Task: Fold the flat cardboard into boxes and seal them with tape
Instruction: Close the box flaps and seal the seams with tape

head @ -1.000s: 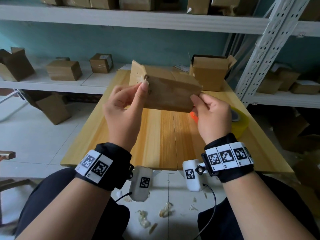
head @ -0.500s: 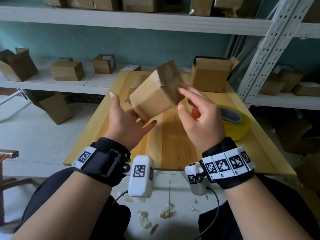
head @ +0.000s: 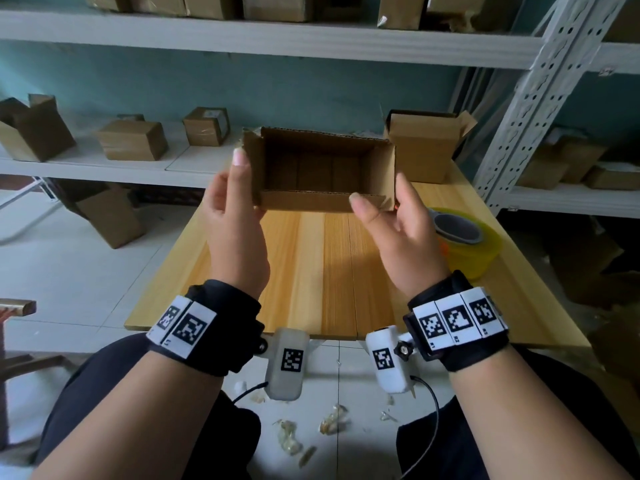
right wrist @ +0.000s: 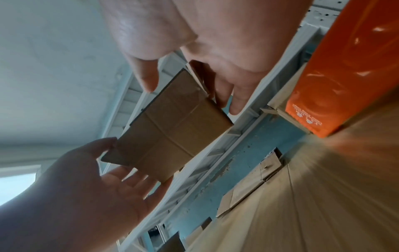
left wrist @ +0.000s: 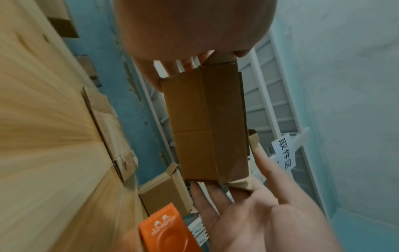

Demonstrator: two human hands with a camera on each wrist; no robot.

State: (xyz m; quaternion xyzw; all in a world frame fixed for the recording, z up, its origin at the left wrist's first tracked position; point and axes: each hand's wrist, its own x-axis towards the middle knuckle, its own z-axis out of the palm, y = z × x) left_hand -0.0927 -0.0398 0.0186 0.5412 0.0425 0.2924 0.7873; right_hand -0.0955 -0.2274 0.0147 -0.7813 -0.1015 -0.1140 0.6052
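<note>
A small brown cardboard box hangs in the air above the wooden table, its open mouth turned toward me. My left hand holds its left end, thumb on the side flap and fingers behind. My right hand holds the right end, thumb on the near wall. The left wrist view shows the box's closed bottom between both hands, and the right wrist view shows the same face. A yellow tape roll lies on the table right of my right hand.
Another open box stands at the table's back right. An orange packet stands near the tape, and flat cardboard lies at the table's far edge. Shelves with several boxes run behind and left; a metal rack post rises at right.
The box has been turned from closed side up to open mouth facing me. My left hand moved from under it to its left end, my right hand to its right end.
</note>
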